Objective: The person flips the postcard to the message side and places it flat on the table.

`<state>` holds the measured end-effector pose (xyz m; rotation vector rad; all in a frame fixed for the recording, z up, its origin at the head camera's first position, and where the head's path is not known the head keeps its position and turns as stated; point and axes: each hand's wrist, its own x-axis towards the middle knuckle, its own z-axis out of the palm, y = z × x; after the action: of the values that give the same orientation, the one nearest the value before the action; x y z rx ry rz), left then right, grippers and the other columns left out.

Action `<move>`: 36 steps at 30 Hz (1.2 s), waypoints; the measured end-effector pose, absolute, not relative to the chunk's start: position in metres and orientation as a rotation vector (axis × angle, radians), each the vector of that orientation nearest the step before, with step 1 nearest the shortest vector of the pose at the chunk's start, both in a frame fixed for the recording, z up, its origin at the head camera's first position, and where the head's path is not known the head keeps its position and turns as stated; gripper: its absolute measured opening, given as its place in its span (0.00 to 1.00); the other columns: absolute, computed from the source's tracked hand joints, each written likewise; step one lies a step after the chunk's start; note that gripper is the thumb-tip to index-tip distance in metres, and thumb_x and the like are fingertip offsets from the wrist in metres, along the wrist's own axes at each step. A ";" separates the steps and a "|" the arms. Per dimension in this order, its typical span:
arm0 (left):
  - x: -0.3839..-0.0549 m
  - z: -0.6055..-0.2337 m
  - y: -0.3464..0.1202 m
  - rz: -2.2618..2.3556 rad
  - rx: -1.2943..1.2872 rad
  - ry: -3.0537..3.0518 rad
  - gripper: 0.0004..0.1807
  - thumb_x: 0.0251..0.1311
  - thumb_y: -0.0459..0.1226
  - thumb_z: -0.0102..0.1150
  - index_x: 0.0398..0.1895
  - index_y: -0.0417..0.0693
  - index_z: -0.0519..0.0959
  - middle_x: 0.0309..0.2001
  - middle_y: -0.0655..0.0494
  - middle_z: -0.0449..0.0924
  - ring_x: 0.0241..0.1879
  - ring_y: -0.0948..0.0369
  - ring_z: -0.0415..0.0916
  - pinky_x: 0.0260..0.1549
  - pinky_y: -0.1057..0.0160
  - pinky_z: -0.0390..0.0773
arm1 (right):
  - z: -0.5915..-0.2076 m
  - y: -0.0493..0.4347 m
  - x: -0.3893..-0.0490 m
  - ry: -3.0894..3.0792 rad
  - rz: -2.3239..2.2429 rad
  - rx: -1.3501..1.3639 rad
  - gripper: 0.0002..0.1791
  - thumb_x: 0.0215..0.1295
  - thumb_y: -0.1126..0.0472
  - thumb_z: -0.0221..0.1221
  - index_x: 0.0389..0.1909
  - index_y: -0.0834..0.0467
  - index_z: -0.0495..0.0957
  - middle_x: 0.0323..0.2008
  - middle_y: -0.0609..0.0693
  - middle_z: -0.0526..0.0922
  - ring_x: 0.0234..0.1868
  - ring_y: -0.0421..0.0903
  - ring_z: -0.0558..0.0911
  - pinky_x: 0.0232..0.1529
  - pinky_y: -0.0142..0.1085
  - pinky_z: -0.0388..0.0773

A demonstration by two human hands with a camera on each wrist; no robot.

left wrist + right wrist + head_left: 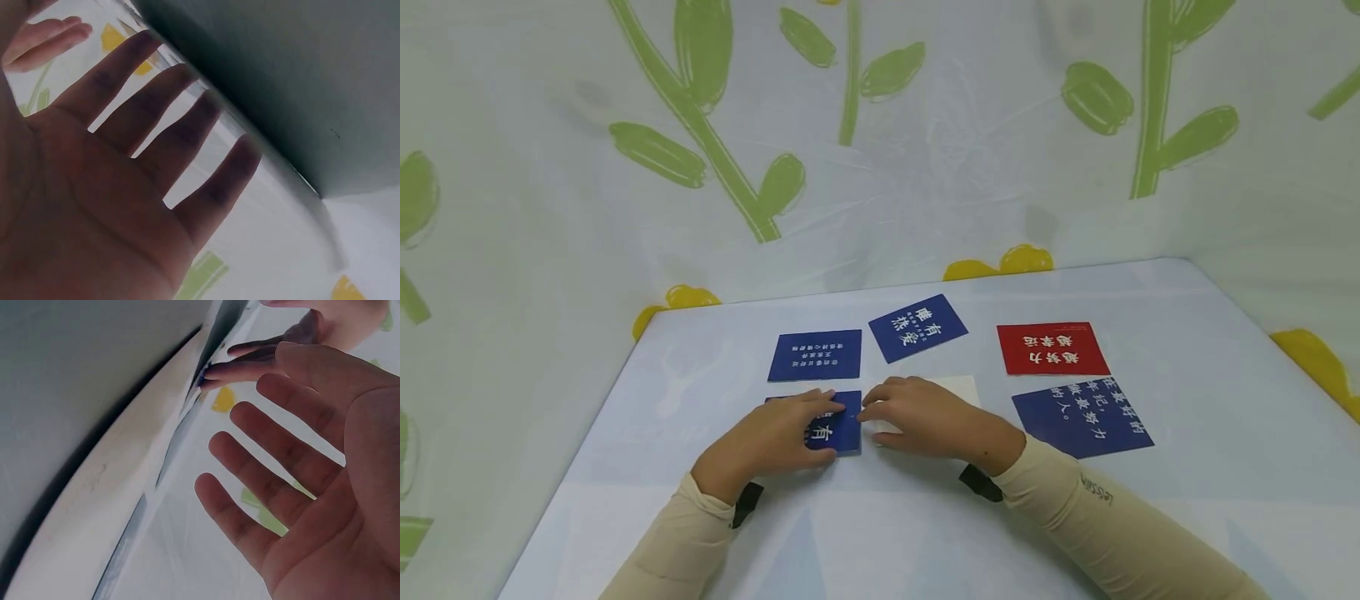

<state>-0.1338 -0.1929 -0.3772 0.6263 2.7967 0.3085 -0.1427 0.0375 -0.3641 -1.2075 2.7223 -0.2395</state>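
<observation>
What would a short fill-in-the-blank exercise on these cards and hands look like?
1. In the head view, the card partly covered by the left hand is ____.
2. The pale card is partly hidden by the ____ hand.
3. The red card's large lettering is ____.

Missing words: blue; right; white.

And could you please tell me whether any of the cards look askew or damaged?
The farthest blue card and the rightmost blue card look askew, both turned against the squarer card under the left hand. I see no damage.
</observation>
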 end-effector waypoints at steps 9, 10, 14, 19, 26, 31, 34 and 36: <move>-0.135 -0.376 -0.194 0.392 0.649 2.763 0.30 0.58 0.51 0.64 0.65 0.55 0.77 0.69 0.50 0.73 0.68 0.49 0.71 0.65 0.45 0.72 | -0.373 0.038 -0.143 2.719 -0.241 -1.286 0.18 0.66 0.52 0.65 0.57 0.48 0.83 0.56 0.45 0.85 0.62 0.46 0.80 0.67 0.44 0.73; -0.136 -0.376 -0.194 0.402 0.652 2.758 0.30 0.59 0.51 0.63 0.65 0.55 0.77 0.69 0.50 0.73 0.68 0.49 0.72 0.64 0.45 0.73 | -0.374 0.038 -0.143 2.717 -0.246 -1.299 0.18 0.66 0.52 0.65 0.56 0.48 0.83 0.55 0.45 0.85 0.61 0.45 0.80 0.66 0.43 0.74; -0.137 -0.376 -0.195 0.441 0.680 2.746 0.29 0.60 0.51 0.61 0.64 0.54 0.77 0.66 0.50 0.76 0.62 0.51 0.77 0.62 0.46 0.75 | -0.376 0.039 -0.143 2.713 -0.263 -1.350 0.18 0.66 0.52 0.66 0.56 0.48 0.83 0.53 0.44 0.86 0.58 0.44 0.82 0.63 0.40 0.77; -0.137 -0.375 -0.198 0.545 0.678 2.720 0.25 0.60 0.50 0.61 0.60 0.56 0.76 0.54 0.56 0.83 0.47 0.60 0.79 0.53 0.52 0.79 | -0.376 0.038 -0.143 2.741 -0.285 -1.421 0.16 0.65 0.53 0.66 0.54 0.48 0.84 0.50 0.43 0.87 0.54 0.42 0.83 0.60 0.38 0.78; -0.138 -0.373 -0.199 0.613 0.672 2.669 0.22 0.62 0.51 0.60 0.56 0.54 0.77 0.51 0.58 0.83 0.48 0.62 0.78 0.55 0.52 0.78 | -0.377 0.038 -0.142 2.781 -0.317 -1.471 0.14 0.65 0.52 0.66 0.51 0.48 0.86 0.44 0.41 0.89 0.47 0.40 0.83 0.52 0.33 0.80; -0.138 -0.369 -0.199 0.615 0.673 2.693 0.19 0.63 0.51 0.61 0.54 0.56 0.78 0.50 0.60 0.83 0.48 0.62 0.78 0.56 0.52 0.78 | -0.377 0.039 -0.143 2.834 -0.357 -1.532 0.11 0.64 0.54 0.67 0.47 0.48 0.87 0.40 0.40 0.89 0.41 0.40 0.83 0.46 0.31 0.81; -0.138 -0.366 -0.200 0.601 0.690 2.714 0.19 0.62 0.50 0.63 0.53 0.55 0.79 0.50 0.60 0.83 0.50 0.62 0.78 0.56 0.52 0.78 | -0.376 0.039 -0.144 2.844 -0.361 -1.541 0.10 0.65 0.54 0.66 0.45 0.48 0.87 0.39 0.40 0.90 0.40 0.40 0.83 0.45 0.31 0.81; -0.137 -0.364 -0.201 0.578 0.689 2.729 0.19 0.60 0.50 0.65 0.52 0.55 0.80 0.50 0.61 0.83 0.49 0.63 0.78 0.56 0.53 0.78 | -0.376 0.039 -0.144 2.836 -0.354 -1.527 0.10 0.66 0.54 0.65 0.46 0.48 0.87 0.39 0.40 0.90 0.41 0.40 0.84 0.46 0.31 0.81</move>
<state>-0.1367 -0.2014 -0.3642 0.6890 2.7295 0.5776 -0.1439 0.0389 -0.3764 -1.5270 2.8360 -0.3541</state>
